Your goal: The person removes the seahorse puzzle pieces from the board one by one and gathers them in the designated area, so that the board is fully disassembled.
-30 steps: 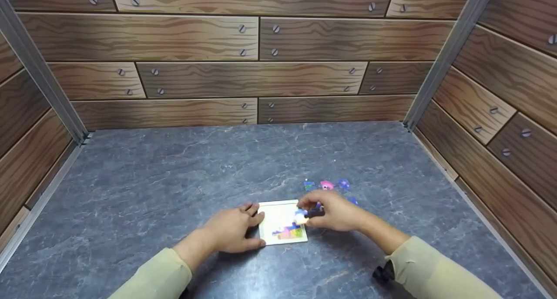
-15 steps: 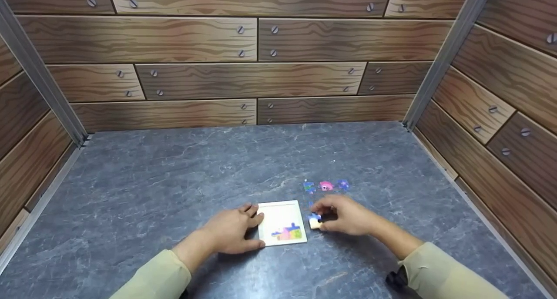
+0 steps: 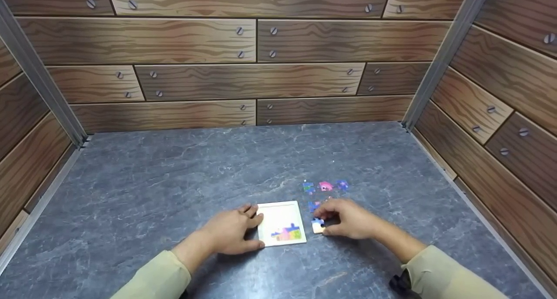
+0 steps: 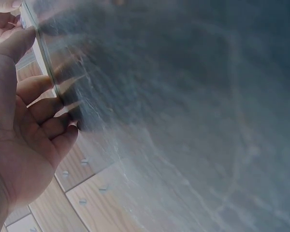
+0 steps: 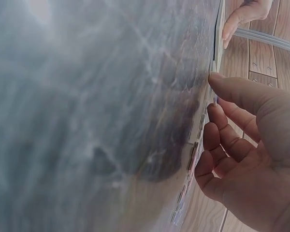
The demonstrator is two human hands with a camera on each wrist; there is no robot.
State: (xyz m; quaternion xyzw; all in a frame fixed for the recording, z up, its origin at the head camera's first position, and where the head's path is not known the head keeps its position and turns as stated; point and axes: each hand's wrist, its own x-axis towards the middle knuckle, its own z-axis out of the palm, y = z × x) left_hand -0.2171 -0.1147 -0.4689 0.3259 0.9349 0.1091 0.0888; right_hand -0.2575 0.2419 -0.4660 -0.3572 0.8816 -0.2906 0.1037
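Note:
A white puzzle tray (image 3: 276,214) lies on the grey marbled table, with several joined pieces (image 3: 288,233) in its lower right corner. My left hand (image 3: 233,229) rests against the tray's left side, thumb at the near corner and fingertips on the rim; the left wrist view shows these fingers (image 4: 36,89) at the edge. Just right of the tray, my right hand (image 3: 350,218) pinches a blue and cream puzzle piece (image 3: 318,228) between thumb and fingers, low over the table. Its right edge is hidden by the fingers.
Behind the right hand lie loose puzzle pieces: a green and blue one (image 3: 308,187), a pink one (image 3: 325,186) and a blue one (image 3: 342,185). Another piece (image 3: 313,206) lies nearer, partly covered by the fingers. Wood-patterned walls (image 3: 196,81) enclose the table at the back and sides.
My right hand has carried the blue and cream puzzle piece from over the tray's right side to the table right of it. The left hand has stayed at the tray's edge.

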